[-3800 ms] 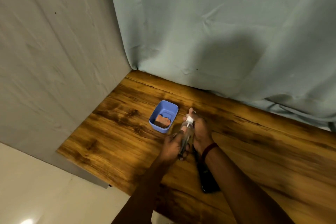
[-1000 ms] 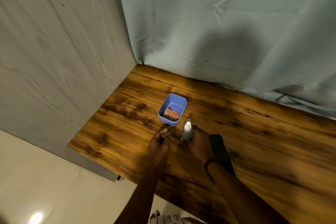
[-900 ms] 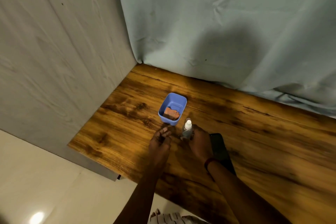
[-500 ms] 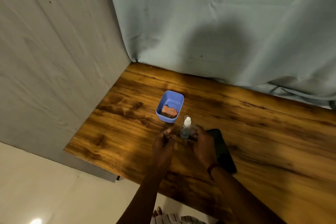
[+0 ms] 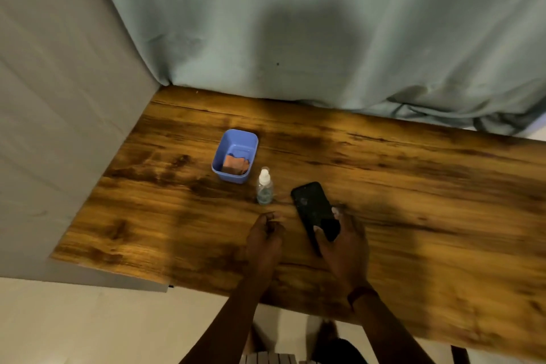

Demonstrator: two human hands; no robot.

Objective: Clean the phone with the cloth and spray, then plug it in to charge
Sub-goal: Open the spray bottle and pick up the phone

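Observation:
A black phone [image 5: 311, 204] lies flat on the wooden table [image 5: 413, 201]. My right hand [image 5: 341, 241] grips its near end, thumb on one side and fingers on the other. A small clear spray bottle [image 5: 264, 186] with a white top stands upright just left of the phone, with no hand on it. My left hand [image 5: 265, 235] hovers below the bottle, fingers loosely curled and holding nothing. An orange cloth [image 5: 235, 164] sits inside a blue plastic tub [image 5: 222, 148] behind the bottle.
A pale blue-grey curtain [image 5: 325, 23] hangs along the table's back edge. A grey wall panel [image 5: 59, 97] bounds the left side. The table's near edge runs just under my forearms, with light floor below.
My right hand let go of the spray bottle, moved right and took hold of the phone. My left hand drew back from the bottle. The bottle stands alone now.

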